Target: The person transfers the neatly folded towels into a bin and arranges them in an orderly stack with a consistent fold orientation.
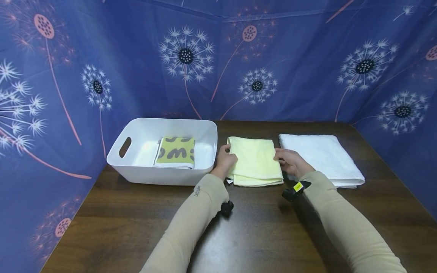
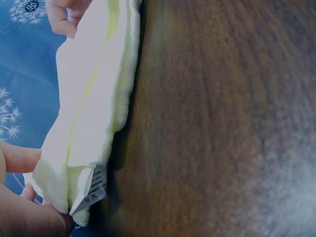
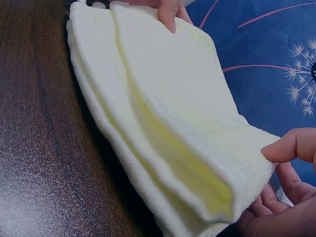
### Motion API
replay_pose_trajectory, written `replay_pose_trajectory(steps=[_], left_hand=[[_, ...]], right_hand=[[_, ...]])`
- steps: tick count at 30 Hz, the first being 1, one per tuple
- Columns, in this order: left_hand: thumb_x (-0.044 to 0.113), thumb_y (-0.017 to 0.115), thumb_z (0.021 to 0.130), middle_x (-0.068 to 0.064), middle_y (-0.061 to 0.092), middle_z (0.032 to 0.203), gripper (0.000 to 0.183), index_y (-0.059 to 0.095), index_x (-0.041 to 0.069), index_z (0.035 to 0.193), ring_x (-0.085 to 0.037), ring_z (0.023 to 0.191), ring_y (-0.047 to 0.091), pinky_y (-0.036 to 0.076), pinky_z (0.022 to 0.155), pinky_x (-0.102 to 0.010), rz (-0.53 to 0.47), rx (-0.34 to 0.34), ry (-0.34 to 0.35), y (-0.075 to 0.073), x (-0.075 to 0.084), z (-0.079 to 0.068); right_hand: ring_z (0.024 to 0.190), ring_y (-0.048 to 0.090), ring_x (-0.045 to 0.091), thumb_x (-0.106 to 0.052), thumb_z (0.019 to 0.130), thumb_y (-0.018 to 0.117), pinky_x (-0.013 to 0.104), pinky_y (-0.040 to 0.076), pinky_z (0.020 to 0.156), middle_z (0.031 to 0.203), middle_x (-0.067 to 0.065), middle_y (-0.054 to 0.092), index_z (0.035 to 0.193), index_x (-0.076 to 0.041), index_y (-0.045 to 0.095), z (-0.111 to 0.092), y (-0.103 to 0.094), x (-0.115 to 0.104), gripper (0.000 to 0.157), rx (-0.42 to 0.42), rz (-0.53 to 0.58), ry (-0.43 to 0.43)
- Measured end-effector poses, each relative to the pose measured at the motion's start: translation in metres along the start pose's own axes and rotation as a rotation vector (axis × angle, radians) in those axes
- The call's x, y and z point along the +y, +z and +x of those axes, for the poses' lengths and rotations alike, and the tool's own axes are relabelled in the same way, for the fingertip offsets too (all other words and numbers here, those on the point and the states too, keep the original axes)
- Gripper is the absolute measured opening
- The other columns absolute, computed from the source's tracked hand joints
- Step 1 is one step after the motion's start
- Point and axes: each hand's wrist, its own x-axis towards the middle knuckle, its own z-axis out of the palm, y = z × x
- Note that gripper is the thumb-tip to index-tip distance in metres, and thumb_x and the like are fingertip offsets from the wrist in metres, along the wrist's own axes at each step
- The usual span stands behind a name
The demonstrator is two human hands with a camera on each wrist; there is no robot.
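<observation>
A pale yellow towel [image 1: 254,159], folded into a layered square, lies on the table between both hands. My left hand [image 1: 224,162] grips its left edge, thumb on top and fingers underneath. On the opposite side my right hand [image 1: 291,162] pinches the right edge. The right wrist view shows the thumb on the upper layer, fingers curled beneath, and the fold gaping at the front. A white printed care label [image 2: 94,190] sticks out at the towel's left front corner, close to the left hand.
Left of the towel stands a white plastic bin [image 1: 160,176] with a folded green and grey patterned towel [image 1: 175,152] inside. A folded white towel [image 1: 321,157] lies to the right, partly behind the right hand. A blue dandelion-print cloth [image 1: 218,76] hangs behind the table [image 1: 239,235].
</observation>
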Motion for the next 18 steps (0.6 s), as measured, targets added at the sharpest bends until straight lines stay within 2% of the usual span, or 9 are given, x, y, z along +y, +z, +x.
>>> replay_pose_trajectory(steps=[7, 10, 15, 18], left_hand=[[-0.01, 0.05, 0.069, -0.018, 0.051, 0.117, 0.066, 0.046, 0.005, 0.133, -0.02, 0.081, 0.045, 0.036, 0.052, -0.022, -0.008, -0.003, 0.009, -0.0027, 0.0029, -0.0026], [-0.01, 0.053, 0.069, -0.018, 0.052, 0.115, 0.066, 0.047, 0.006, 0.132, -0.019, 0.081, 0.045, 0.038, 0.054, -0.022, -0.015, -0.003, 0.01, -0.0033, 0.0046, -0.0032], [-0.01, 0.055, 0.067, -0.018, 0.055, 0.109, 0.065, 0.049, 0.007, 0.13, -0.017, 0.072, 0.045, 0.038, 0.053, -0.022, -0.018, 0.003, 0.026, -0.0047, 0.0074, -0.0039], [-0.011, 0.056, 0.067, -0.015, 0.056, 0.105, 0.066, 0.049, 0.008, 0.129, -0.016, 0.069, 0.045, 0.038, 0.051, -0.022, -0.011, 0.008, 0.025, -0.0051, 0.0089, -0.0046]], right_hand=[[0.107, 0.043, 0.019, 0.008, 0.084, 0.049, 0.025, 0.049, 0.07, 0.148, 0.011, 0.026, 0.147, -0.008, 0.025, -0.0018, -0.0002, -0.0005, 0.07, 0.017, 0.048, 0.021], [0.11, 0.042, 0.02, 0.007, 0.084, 0.049, 0.025, 0.049, 0.074, 0.15, 0.012, 0.024, 0.147, -0.008, 0.025, -0.003, -0.0015, -0.0016, 0.07, 0.023, 0.024, 0.016], [0.122, 0.036, 0.025, 0.006, 0.084, 0.05, 0.027, 0.047, 0.084, 0.15, 0.012, 0.023, 0.147, -0.009, 0.026, -0.0048, -0.0038, -0.0045, 0.069, 0.043, -0.011, 0.016], [0.122, 0.037, 0.025, 0.007, 0.083, 0.051, 0.027, 0.048, 0.083, 0.151, 0.012, 0.023, 0.147, -0.009, 0.027, -0.0077, -0.0046, -0.0071, 0.07, 0.044, -0.019, 0.013]])
